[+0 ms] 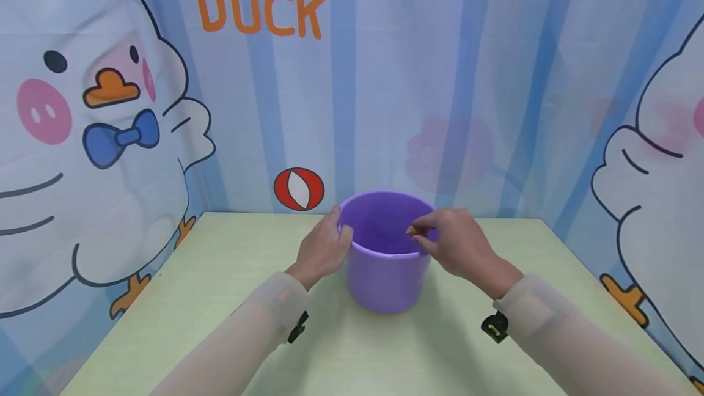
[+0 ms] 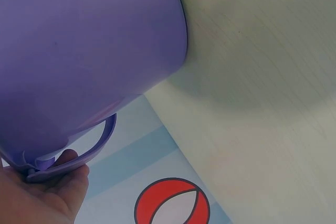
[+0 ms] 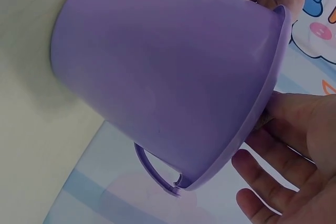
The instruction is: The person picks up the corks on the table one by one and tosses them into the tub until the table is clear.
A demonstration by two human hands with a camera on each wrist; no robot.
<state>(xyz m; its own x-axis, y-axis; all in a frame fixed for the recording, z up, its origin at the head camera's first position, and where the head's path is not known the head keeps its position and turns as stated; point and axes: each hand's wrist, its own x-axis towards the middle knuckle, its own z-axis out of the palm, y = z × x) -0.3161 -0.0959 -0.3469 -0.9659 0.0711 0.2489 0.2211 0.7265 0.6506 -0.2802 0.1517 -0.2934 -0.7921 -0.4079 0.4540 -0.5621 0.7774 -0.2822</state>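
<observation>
A purple bucket [image 1: 387,283] stands upright on the table with its mouth facing up. My left hand [image 1: 324,246] grips its left rim, and in the left wrist view the fingers curl at the root of its handle [image 2: 100,145]. Over the right part of the mouth, my right hand [image 1: 459,243] pinches a small brown piece [image 1: 411,231] between thumb and forefinger. That piece is mostly hidden by the fingers, and I cannot tell what it is. The other right fingers spread beside the rim in the right wrist view.
The pale wood-grain table [image 1: 220,298] lies under the bucket. Behind it and at both sides hangs a blue striped cloth [image 1: 374,78] printed with ducks, a red and white ball and the word DUCK. Both sleeved forearms reach in from the front, each with a dark wristband.
</observation>
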